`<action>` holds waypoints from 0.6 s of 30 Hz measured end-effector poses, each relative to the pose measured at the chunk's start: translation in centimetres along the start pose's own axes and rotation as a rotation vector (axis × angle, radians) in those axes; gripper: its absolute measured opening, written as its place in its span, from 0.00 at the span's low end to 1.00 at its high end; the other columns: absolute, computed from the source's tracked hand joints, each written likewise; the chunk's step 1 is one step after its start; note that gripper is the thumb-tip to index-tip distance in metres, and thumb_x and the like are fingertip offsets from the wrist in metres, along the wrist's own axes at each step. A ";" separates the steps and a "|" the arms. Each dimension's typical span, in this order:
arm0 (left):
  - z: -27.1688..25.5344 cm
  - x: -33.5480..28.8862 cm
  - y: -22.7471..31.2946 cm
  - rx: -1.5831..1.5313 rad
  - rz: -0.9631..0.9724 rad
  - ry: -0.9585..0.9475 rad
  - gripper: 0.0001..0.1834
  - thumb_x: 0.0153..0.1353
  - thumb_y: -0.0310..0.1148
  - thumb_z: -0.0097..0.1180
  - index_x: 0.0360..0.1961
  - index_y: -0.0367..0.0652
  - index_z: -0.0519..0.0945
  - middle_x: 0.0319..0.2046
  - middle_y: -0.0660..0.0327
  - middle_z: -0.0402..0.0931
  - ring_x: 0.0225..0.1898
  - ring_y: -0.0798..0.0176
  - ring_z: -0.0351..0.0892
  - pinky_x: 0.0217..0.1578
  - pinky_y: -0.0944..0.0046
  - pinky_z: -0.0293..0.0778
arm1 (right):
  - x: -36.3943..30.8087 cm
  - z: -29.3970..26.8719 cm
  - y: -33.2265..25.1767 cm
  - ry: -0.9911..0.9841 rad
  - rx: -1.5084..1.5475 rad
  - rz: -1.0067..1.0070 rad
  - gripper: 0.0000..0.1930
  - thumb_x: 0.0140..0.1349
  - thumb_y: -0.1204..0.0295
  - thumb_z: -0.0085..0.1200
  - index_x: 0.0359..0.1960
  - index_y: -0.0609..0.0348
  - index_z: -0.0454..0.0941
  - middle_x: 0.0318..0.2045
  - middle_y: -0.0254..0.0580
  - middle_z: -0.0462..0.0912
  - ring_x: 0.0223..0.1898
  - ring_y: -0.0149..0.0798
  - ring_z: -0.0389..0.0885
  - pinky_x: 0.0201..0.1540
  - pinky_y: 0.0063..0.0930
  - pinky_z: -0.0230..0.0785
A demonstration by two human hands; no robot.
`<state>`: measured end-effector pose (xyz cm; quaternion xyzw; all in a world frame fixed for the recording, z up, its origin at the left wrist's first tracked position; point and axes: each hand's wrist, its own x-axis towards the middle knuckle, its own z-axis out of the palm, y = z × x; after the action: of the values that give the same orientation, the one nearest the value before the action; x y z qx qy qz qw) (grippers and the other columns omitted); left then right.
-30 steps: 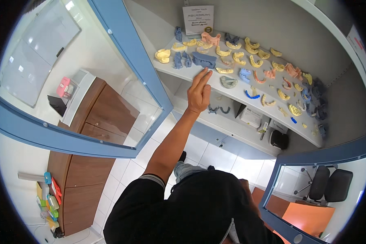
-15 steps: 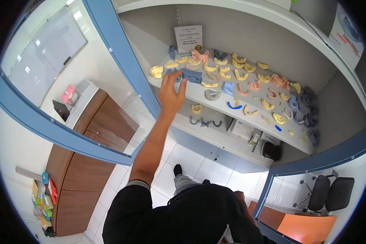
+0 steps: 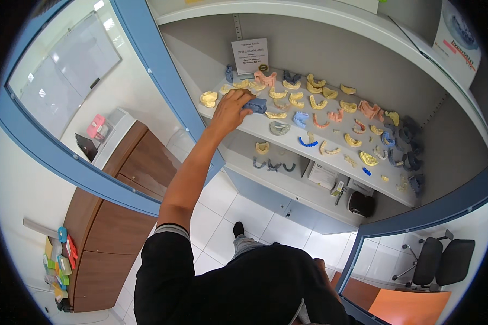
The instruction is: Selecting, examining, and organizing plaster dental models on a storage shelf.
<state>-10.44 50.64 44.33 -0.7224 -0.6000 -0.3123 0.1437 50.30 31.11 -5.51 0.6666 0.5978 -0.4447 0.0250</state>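
My left hand (image 3: 233, 110) reaches to the left end of a white shelf (image 3: 248, 128). Its fingers are closed round the left part of a blue-grey dental model (image 3: 257, 105), which rests on the shelf; the palm side is hidden. Left of the hand stands a cream dental model (image 3: 209, 98). A cream arch (image 3: 276, 115) and a light blue dental model (image 3: 300, 118) lie to the right. My right hand (image 3: 321, 264) hangs low beside my body, mostly covered by my black shirt, so its fingers do not show.
Several other dental models fill the shelf, including a pink one (image 3: 371, 110). A framed card (image 3: 250, 55) stands behind. On the lower shelf are grey arches (image 3: 274, 162) and a black case (image 3: 360, 203). Blue-framed glass doors (image 3: 141, 201) flank the cabinet.
My left hand has moved slightly down and its fingers have closed on the blue-grey dental model. The right hand stays low by my body.
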 end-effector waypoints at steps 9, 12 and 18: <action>1.7 -0.1 -1.4 0.000 0.010 0.034 0.17 0.59 0.29 0.68 0.51 0.44 0.84 0.48 0.56 0.81 0.52 0.47 0.78 0.55 0.51 0.75 | 2.6 1.4 4.8 -0.025 -0.153 -0.181 0.16 0.58 0.55 0.60 0.37 0.52 0.92 0.40 0.51 0.91 0.46 0.53 0.90 0.52 0.45 0.81; 0.0 -1.9 -2.2 0.067 -0.051 0.017 0.15 0.62 0.30 0.67 0.50 0.46 0.85 0.48 0.59 0.81 0.52 0.50 0.79 0.57 0.51 0.74 | 1.1 0.1 -0.4 -0.041 -0.132 -0.098 0.15 0.58 0.56 0.59 0.35 0.52 0.91 0.39 0.51 0.91 0.45 0.54 0.90 0.51 0.46 0.81; 0.5 0.2 -0.1 0.006 -0.025 0.028 0.15 0.62 0.31 0.67 0.50 0.44 0.85 0.47 0.57 0.81 0.52 0.48 0.78 0.56 0.50 0.74 | 1.5 -0.3 0.8 -0.073 -0.200 -0.022 0.15 0.58 0.57 0.60 0.36 0.50 0.92 0.37 0.50 0.91 0.44 0.53 0.90 0.50 0.46 0.82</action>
<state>-10.40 51.13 44.01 -0.7100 -0.6078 -0.3224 0.1503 50.96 32.25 -6.67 0.6375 0.6449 -0.4072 0.1084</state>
